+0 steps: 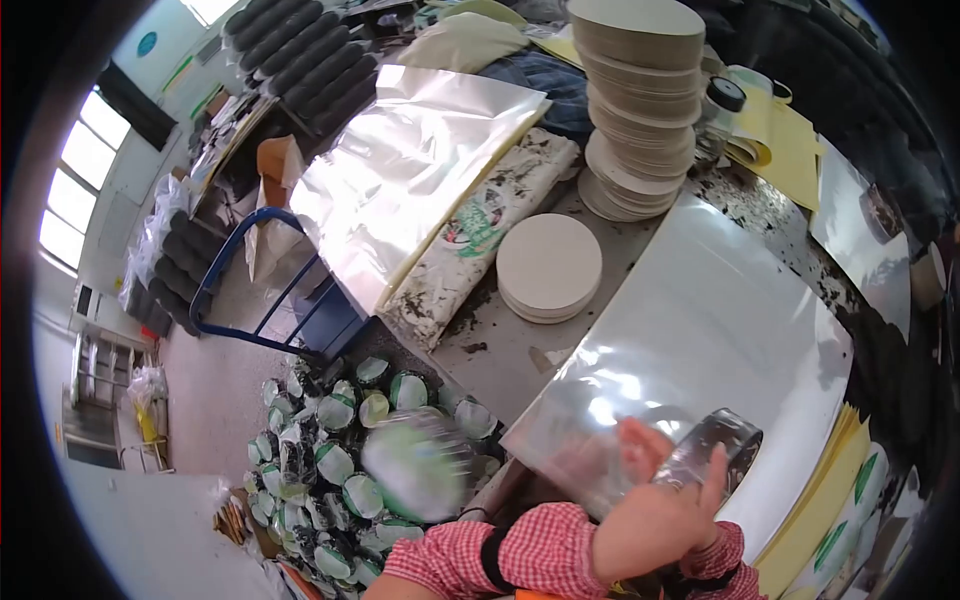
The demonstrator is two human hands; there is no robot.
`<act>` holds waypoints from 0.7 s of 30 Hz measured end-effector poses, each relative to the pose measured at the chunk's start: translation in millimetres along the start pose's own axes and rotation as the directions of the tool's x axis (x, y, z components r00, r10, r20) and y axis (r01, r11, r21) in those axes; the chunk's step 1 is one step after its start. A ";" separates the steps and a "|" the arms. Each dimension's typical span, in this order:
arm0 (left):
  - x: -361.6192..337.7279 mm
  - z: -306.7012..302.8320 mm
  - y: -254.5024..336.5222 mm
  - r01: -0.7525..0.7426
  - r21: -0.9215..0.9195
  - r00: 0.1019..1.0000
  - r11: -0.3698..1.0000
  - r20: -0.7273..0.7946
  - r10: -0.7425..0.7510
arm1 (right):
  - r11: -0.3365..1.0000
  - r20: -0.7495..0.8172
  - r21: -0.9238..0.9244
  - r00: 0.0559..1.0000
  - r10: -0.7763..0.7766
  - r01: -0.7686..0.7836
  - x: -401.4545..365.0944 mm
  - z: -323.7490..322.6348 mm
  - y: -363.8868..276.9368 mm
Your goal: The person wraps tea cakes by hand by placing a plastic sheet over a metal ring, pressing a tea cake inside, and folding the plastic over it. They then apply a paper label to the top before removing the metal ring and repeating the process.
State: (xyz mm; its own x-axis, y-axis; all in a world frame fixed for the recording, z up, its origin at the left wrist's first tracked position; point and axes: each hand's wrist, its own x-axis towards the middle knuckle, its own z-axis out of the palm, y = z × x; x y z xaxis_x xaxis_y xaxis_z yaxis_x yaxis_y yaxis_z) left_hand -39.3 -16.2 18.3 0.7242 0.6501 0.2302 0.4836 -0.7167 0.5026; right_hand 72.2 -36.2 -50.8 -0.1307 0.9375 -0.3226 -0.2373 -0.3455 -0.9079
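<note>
My left hand [690, 507] reaches across to the right with fingers stretched apart, touching a dark, shiny cylindrical piece [722, 440] that lies on a stack of clear film sheets [690, 330]. Past my left wrist, what looks like my right hand [642, 448] is blurred over the film, close to the dark piece; its grip cannot be made out. To the left, a white and green wrapped bundle [415, 465] is smeared by motion, apart from both hands. Below it lies a pile of similar round, film-wrapped bundles [335, 460] with green and white ends.
A short stack of white discs [550, 262] and a tall disc stack [640, 100] stand on the table. Shiny film sheets [400, 170] lie by a soiled wrapped pack [490, 230]. A blue-handled trolley [235, 245] stands on the floor. Yellow sheets [825, 490] lie at the right.
</note>
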 end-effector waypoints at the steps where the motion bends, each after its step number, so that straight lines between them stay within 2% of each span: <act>1: -5.7 3.4 -11.5 0.023 -0.002 1.000 1.000 -0.021 -0.023 | 0.982 -0.086 -0.190 0.996 -0.020 0.004 -2.6 -20.4 2.0; 2: -6.3 5.7 -20.6 0.032 0.003 0.999 0.999 -0.027 -0.032 | 0.929 -0.169 -0.370 0.984 -0.058 -0.009 -2.2 -29.9 -0.3; 3: -3.5 7.6 -30.1 0.144 -0.024 0.988 0.989 0.051 -0.142 | 0.794 -0.190 -0.607 0.963 -0.192 0.038 -5.7 -32.4 -4.6; 4: -1.5 12.3 -40.9 0.253 -0.044 0.960 0.966 0.131 -0.246 | 0.792 -0.186 -0.609 0.964 -0.189 0.038 -9.6 -31.6 -6.6; 5: -3.4 27.0 -59.6 0.259 -0.048 0.959 0.965 0.128 -0.251 | 0.691 -0.173 -0.717 0.937 -0.303 0.090 -15.2 -30.9 -6.5; 6: -6.2 46.9 -83.8 0.313 -0.080 0.948 0.946 0.081 -0.307 | 0.570 -0.140 -0.811 0.900 -0.412 0.135 -20.6 -31.7 -6.5; 7: -6.9 56.9 -99.3 0.362 -0.114 0.932 0.925 0.033 -0.361 | 0.464 -0.082 -0.872 0.886 -0.456 0.157 -27.4 -36.9 -6.6; 8: -9.2 53.0 -105.8 0.365 -0.114 0.931 0.924 0.027 -0.365 | 0.459 -0.075 -0.873 0.887 -0.456 0.162 -32.0 -41.4 -6.8; 10: -23.3 31.7 -124.9 0.394 -0.440 0.909 0.807 0.055 -0.413 | 0.166 0.020 -0.975 0.805 -0.592 0.146 -41.1 -51.6 -4.1; 12: -32.9 -1.1 -161.8 0.193 -0.526 0.976 0.829 0.019 -0.215 | 0.157 0.010 -0.980 0.825 -0.565 0.119 -58.3 -63.3 7.2; 13: -31.0 -21.5 -179.5 0.044 -0.396 0.997 0.917 0.069 -0.018 | 0.336 -0.085 -0.932 0.823 -0.562 0.134 -64.2 -61.9 10.0; 14: -29.2 -38.0 -193.9 -0.134 -0.269 0.973 0.954 0.147 0.178 | 0.504 -0.182 -0.851 0.818 -0.546 0.147 -67.6 -60.8 11.3; 15: -30.1 -42.2 -203.7 -0.153 -0.277 0.968 0.949 0.153 0.201 | 0.506 -0.203 -0.853 0.809 -0.552 0.131 -66.7 -61.6 17.4; 17: -23.3 -29.3 -218.0 -0.291 -0.211 0.824 0.933 0.440 0.357 | 0.344 -0.048 -0.928 0.873 -0.485 0.140 -67.8 -71.8 42.6; 18: -20.3 -22.9 -222.0 -0.334 -0.245 0.798 0.910 0.440 0.411 | 0.372 -0.065 -0.915 0.854 -0.517 0.156 -68.0 -76.0 54.6; 20: -17.8 -16.9 -231.7 -0.219 -0.329 0.764 0.918 0.527 0.372 | 0.353 -0.082 -0.925 0.832 -0.549 0.142 -66.9 -69.0 43.7; 21: -18.9 -15.4 -232.4 -0.247 -0.355 0.736 0.902 0.537 0.412 | 0.363 -0.130 -0.927 0.823 -0.552 0.098 -72.5 -65.4 45.7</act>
State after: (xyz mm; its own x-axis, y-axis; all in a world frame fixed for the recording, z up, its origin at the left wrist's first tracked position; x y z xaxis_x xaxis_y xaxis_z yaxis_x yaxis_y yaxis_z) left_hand -173.0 141.9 -90.0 0.9964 0.0471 -0.0709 0.0831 -0.7170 0.6921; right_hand 133.8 -117.3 -86.4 0.1482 0.9683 0.2012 0.7928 0.0052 -0.6094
